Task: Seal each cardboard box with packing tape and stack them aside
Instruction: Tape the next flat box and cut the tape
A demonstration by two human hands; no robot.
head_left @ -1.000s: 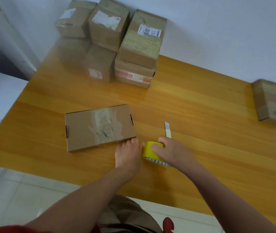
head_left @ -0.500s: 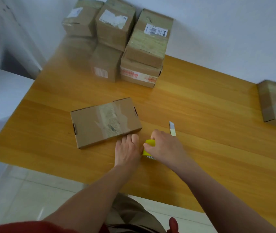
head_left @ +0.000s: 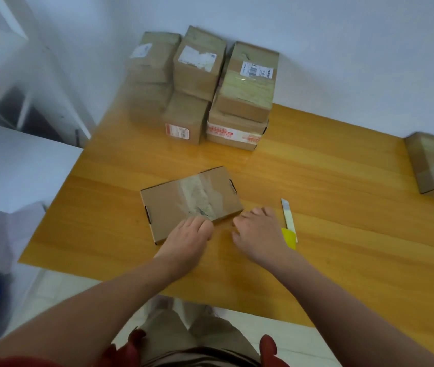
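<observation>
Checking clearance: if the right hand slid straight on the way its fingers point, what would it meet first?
The flat box, at its near right corner, just ahead of the right hand; height unclear.

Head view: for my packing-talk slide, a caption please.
Left hand on near edge of flat brown cardboard box; right hand partly covering yellow tape roll.

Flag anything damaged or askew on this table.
The flat box at the left hand sits skewed to the table edge, and its top bears a torn, grey-scuffed strip. The upper boxes of the rear stack sit crooked. The cutter lies blade out.
</observation>
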